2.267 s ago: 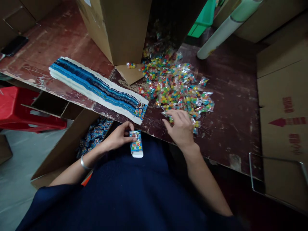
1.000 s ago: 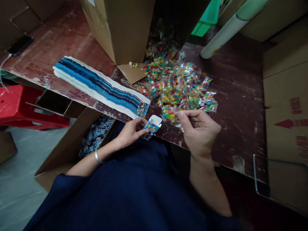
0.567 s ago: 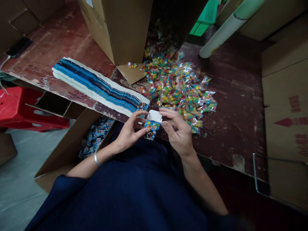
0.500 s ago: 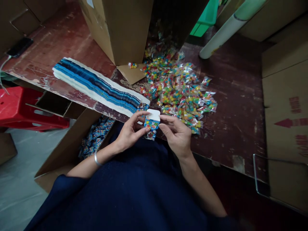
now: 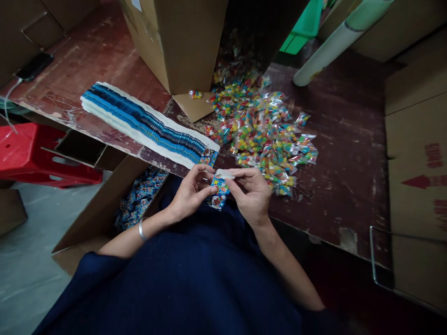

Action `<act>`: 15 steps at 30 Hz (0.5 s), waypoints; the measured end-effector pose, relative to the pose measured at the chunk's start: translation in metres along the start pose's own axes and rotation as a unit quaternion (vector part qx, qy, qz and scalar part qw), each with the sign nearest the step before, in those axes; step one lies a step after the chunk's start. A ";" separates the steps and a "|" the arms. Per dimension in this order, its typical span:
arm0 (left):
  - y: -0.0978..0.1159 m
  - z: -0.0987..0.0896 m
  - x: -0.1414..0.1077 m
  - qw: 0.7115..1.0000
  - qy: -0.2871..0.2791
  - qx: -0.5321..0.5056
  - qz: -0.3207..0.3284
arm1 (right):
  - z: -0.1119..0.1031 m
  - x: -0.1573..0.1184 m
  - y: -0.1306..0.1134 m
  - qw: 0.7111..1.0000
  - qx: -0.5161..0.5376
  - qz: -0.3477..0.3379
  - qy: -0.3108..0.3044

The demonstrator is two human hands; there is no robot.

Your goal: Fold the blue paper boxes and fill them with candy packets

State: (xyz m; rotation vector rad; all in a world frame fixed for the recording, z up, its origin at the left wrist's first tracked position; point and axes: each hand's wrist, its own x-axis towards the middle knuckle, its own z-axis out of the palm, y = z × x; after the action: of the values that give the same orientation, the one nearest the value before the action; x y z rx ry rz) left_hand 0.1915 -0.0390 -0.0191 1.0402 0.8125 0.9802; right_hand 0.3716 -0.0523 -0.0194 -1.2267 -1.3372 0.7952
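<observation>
Small blue printed cardboard box (image 5: 218,200) sits at dark-red wooden table (image 5: 335,195)'s near edge; left hand (image 5: 190,193) pinches its left side, right hand (image 5: 254,195) its white top flap. Probably light, crushable; best held by side edges.

A red stool (image 5: 21,151) stands at left, a green bin (image 5: 303,31) upper right.

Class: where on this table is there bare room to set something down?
Bare table shows between the colourful packets and the arrow-marked carton, and between the black device and the tall carton, behind the printed stack. Crowded: the near middle by stack and packets, where left hand and right hand hold the small box.
</observation>
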 end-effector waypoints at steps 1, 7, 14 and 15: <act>0.001 0.001 -0.001 1.000 0.005 0.007 -0.002 | 0.001 0.000 -0.001 1.000 0.013 0.015 -0.001; 0.003 0.000 -0.004 0.998 0.010 0.065 0.009 | 0.000 0.009 -0.010 0.995 0.028 0.061 -0.073; 0.000 -0.002 -0.007 0.995 0.003 0.101 0.016 | 0.001 0.019 -0.001 0.978 0.083 0.179 -0.074; 0.000 -0.002 -0.007 0.995 0.000 0.103 0.018 | 0.001 0.020 0.001 0.975 0.094 0.187 -0.073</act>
State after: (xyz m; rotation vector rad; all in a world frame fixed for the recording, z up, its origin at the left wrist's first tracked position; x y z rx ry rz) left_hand 0.1869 -0.0450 -0.0196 1.2350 0.9112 0.9397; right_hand 0.3739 -0.0325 -0.0149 -1.3042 -1.1285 1.2703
